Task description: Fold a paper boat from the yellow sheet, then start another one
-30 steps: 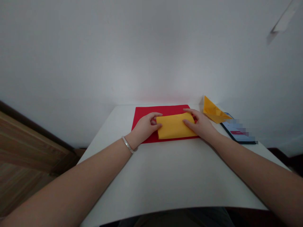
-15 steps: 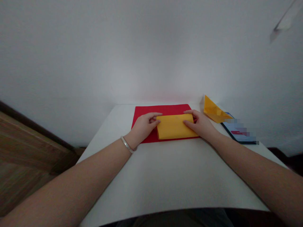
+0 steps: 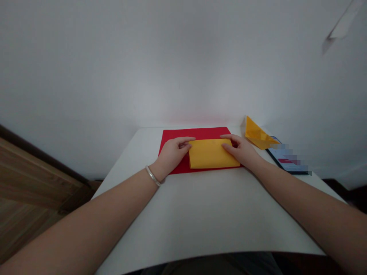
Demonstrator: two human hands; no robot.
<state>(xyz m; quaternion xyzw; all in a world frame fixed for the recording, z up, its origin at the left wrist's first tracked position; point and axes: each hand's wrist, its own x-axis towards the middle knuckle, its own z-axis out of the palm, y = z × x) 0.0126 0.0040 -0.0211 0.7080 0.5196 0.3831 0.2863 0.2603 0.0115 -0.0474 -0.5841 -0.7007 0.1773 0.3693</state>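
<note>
In the head view, I look over a person's two forearms at a white worktop (image 3: pixel 206 214) against a pale wall (image 3: pixel 183 61). A flat red sheet (image 3: pixel 197 133) lies towards the far side of the worktop. On its near right part rests a folded piece of yellow paper (image 3: pixel 212 154), an oblong with its long sides running left to right and its left end showing a little thickness.

The left hand (image 3: pixel 174 151) lies over the sheet's left part. Its thumb tip meets the paper's far left corner and a finger stretches along the far edge; I cannot tell whether that grip is pinching. A silvery bracelet (image 3: pixel 153 176) circles the wrist, just outside the sheet's near left corner.

The right hand (image 3: pixel 243 149), at the sheet's right side, has the paper's right end in its grip, thumb on top, forefinger reaching past the far edge.

To the right of the sheet stands a pointed yellow paper shape (image 3: pixel 258 133), its tip overlapping, in this view, a dark-edged screen device (image 3: pixel 286 158), partly blurred into squares. Well left of the sheet, beyond the worktop, is wooden panelling (image 3: pixel 31 179).
</note>
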